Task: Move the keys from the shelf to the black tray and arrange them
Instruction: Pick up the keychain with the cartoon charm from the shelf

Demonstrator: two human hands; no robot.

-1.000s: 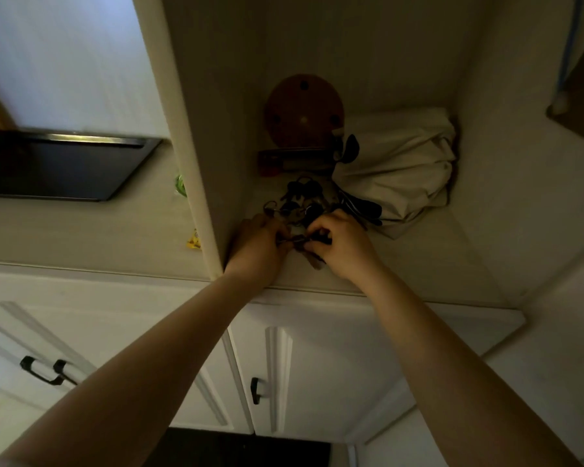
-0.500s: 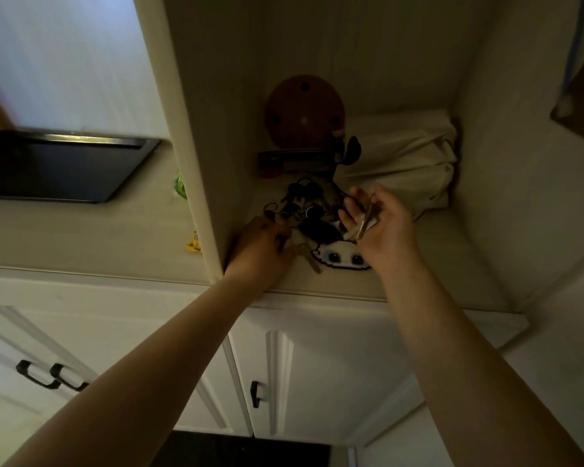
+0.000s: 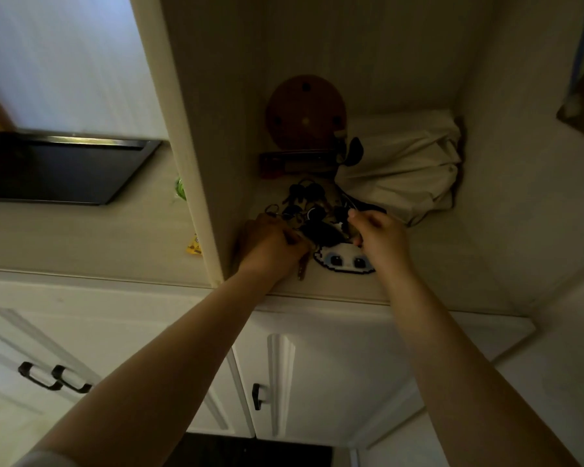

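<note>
At the far left we saw the black tray [image 3: 61, 170] on the counter, its left end cut off by the frame edge and nothing visible inside it. Past the cupboard's side panel [image 3: 196, 163], our left hand [image 3: 270, 246] rested on the shelf [image 3: 452, 264] with fingers curled over part of the keys [image 3: 304, 203]; one brass key [image 3: 302, 268] poked out beneath it, though the dim light hid exactly what the fingers pinched. The keys lay in a dark tangle on the shelf, too murky to count. A pixel-style charm [image 3: 346, 261] lay just in front of them, half covered. Our right hand [image 3: 380, 235] hovered over the pile's right side, fingers curled; we could not tell whether it held anything. Behind sat a brown disc [image 3: 305, 111] and a cream cloth bag [image 3: 405, 163].
</note>
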